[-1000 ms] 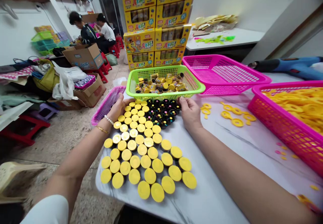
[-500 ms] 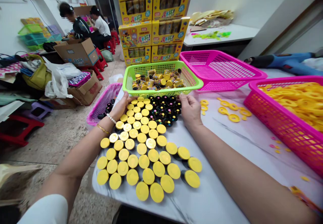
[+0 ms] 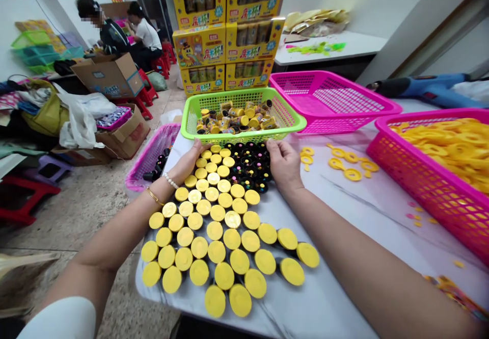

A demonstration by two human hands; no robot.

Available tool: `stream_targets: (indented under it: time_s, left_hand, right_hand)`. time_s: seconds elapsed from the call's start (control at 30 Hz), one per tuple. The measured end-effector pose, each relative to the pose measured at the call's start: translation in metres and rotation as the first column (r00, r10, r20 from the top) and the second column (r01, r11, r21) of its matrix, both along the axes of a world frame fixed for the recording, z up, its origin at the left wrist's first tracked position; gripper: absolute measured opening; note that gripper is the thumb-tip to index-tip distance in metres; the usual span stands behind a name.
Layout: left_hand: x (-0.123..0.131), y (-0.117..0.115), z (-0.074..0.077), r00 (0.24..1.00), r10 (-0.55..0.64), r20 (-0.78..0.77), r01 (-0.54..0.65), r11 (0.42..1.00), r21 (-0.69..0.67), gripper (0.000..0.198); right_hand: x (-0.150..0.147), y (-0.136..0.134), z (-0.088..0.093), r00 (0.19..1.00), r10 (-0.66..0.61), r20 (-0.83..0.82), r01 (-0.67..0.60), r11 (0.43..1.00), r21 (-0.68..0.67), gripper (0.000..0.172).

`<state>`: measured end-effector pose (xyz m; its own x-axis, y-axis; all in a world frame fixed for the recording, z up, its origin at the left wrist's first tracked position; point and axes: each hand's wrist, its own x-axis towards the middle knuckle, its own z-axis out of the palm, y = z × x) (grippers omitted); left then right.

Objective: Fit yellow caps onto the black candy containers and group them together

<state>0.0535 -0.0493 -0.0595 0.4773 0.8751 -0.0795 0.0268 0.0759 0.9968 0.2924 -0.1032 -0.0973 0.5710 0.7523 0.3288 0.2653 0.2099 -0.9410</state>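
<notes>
A large group of small black cups with yellow lids (image 3: pixel 216 252) stands upright on the marbled table (image 3: pixel 305 311). Beside their far right part is a tight cluster of black cups (image 3: pixel 250 168) showing pink, yellow and blue bits inside. My left hand (image 3: pixel 187 162) lies along the far left side of the lidded cups, fingers stretched out and their tips hidden behind the lids. At the right side of the open cluster rests my right hand (image 3: pixel 286 165), its fingers curled in; whatever they hold, if anything, is hidden. Both hands are just short of the green basket (image 3: pixel 301 124).
Small printed cups (image 3: pixel 244 120) fill the green basket. Pink baskets stand behind it (image 3: pixel 378 109) and at right (image 3: pixel 424 176), the latter full of yellow ring pieces (image 3: pixel 451 150). Loose rings (image 3: pixel 352 174) and a blue heat gun (image 3: pixel 431 89) lie right. Yellow boxes (image 3: pixel 250 41) are stacked behind.
The view has shifted slightly. Both hands stay at the sides of the cups, and the lidded cups nearest me at the right have spread a little to the right.
</notes>
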Motion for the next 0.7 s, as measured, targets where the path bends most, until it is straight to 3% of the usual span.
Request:
stream_targets:
  time_s: [0.37, 0.6, 0.7]
  left_hand:
    - [0.017, -0.003, -0.004, 1.000, -0.021, 0.007, 0.021, 0.999, -0.025, 0.065]
    - [0.016, -0.009, -0.001, 0.979, -0.054, 0.198, 0.081, 0.988, -0.131, 0.078]
    - [0.016, -0.007, -0.004, 0.984, -0.046, 0.174, 0.070, 0.988, -0.134, 0.076]
  right_hand:
    - [-0.001, -0.008, -0.001, 0.991, 0.017, 0.130, -0.017, 1.000, 0.002, 0.045]
    - [0.001, -0.008, -0.001, 0.994, -0.027, 0.104, 0.028, 1.000, -0.008, 0.048]
    - [0.002, -0.009, 0.000, 0.995, -0.038, 0.098, 0.041, 0.999, -0.028, 0.051]
